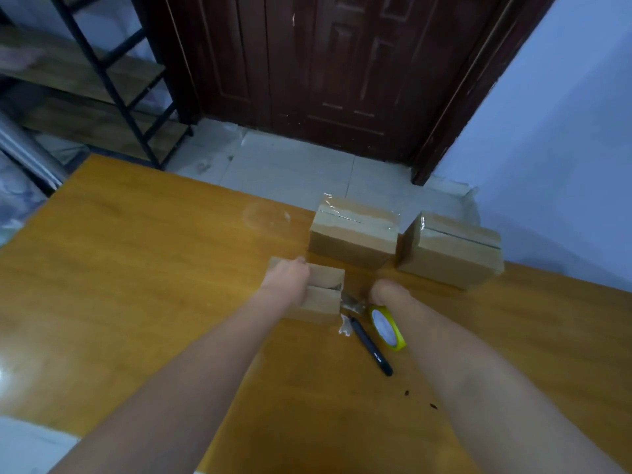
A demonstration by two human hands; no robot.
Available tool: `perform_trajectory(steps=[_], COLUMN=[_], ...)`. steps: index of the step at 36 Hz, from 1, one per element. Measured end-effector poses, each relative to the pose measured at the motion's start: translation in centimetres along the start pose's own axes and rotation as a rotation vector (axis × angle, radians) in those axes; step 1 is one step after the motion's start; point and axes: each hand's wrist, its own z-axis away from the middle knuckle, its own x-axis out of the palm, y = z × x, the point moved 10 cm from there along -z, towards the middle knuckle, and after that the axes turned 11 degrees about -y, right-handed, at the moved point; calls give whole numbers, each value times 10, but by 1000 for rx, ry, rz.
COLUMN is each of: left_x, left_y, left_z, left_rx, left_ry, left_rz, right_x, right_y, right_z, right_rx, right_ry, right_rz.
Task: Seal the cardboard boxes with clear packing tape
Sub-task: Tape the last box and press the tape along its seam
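Note:
A small cardboard box point(325, 295) stands on the wooden table point(136, 268) with its top seam showing. My left hand point(286, 281) lies over the box's left half and holds it down; its fingers look curled at the far edge. My right hand point(386, 291) is just right of the box, curled over the top of a clear tape roll point(388, 328) with a yellow core. A short strip of tape point(350, 302) stretches from the box's right side towards the roll. Two taped boxes, one point(354, 234) and another point(451, 254), sit behind.
A black pen-like tool point(371, 347) lies on the table beside the roll, with a crumpled tape scrap point(345, 328) next to it. The table's far edge runs just behind the two boxes. Beyond are a tiled floor, a dark door point(325, 63) and a metal shelf point(102, 80).

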Motion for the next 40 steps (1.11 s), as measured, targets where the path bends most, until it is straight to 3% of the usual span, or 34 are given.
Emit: perform_trajectory(steps=[10,18,24,27,31,40], left_x=[3,5,12,15,8,10], left_y=[4,-8,-24,-31,-35,-27], left_z=[-4,8,20,21,27,22], left_rx=[29,51,13,46,121,225], left_ry=[36,98,108,60,104,98], left_rz=[-18,64,454,854,1132,1242], right_x=[8,-34,-52,-61,-71,-79], right_y=[22,14,-42,-60,-83,-119], right_z=[-2,87,152,157,167,180], right_rx=[-70,-400,-655,-621,-580,-534], right_ry=[119,230,147,204,275,336], right_rz=[-288,-403,-302,-235,-135,21])
